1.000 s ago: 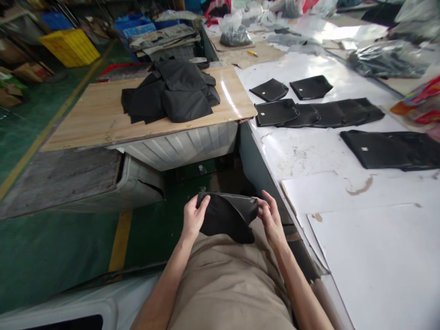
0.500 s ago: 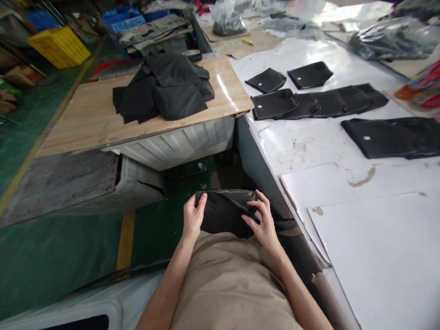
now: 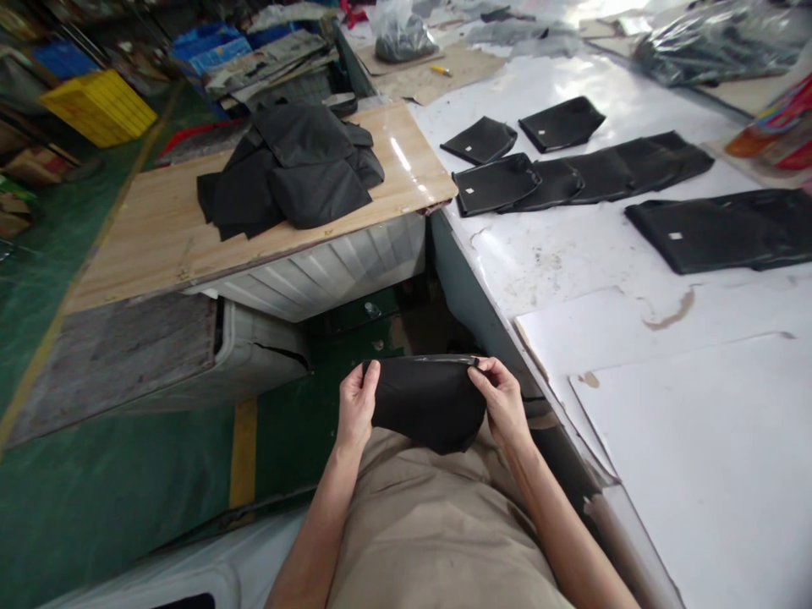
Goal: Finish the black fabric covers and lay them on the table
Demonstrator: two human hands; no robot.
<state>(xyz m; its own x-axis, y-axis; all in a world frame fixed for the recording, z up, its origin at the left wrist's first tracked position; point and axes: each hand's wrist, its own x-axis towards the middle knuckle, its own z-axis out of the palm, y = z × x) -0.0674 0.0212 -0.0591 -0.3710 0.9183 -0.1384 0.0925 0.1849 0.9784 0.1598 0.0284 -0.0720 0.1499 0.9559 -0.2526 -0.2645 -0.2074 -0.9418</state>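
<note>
A black fabric piece (image 3: 425, 397) is stretched between my two hands, just above my lap. My left hand (image 3: 359, 402) pinches its upper left corner, thumb on top. My right hand (image 3: 501, 396) grips the upper right corner between thumb and fingers. The top edge runs nearly straight, and the lower part hangs down in a rounded shape. On the wooden board (image 3: 158, 211) at the left lies a heap of black pieces (image 3: 310, 161). Several flat black pieces (image 3: 498, 182), some with small white labels, overlap on the white table (image 3: 526, 271) at the right.
A yellow crate (image 3: 98, 106) and blue crates (image 3: 209, 51) stand at the back left. Clear plastic bags (image 3: 403, 34) and a yellow cutter (image 3: 441, 70) lie on the far table. White sheets (image 3: 698, 423) cover the near right. Below the wooden board is a white bin (image 3: 323, 271).
My right hand has closed on the upper right corner and moved slightly right. The fabric, folded over there before, now hangs flat and taut along the top. The camera view has shifted a little.
</note>
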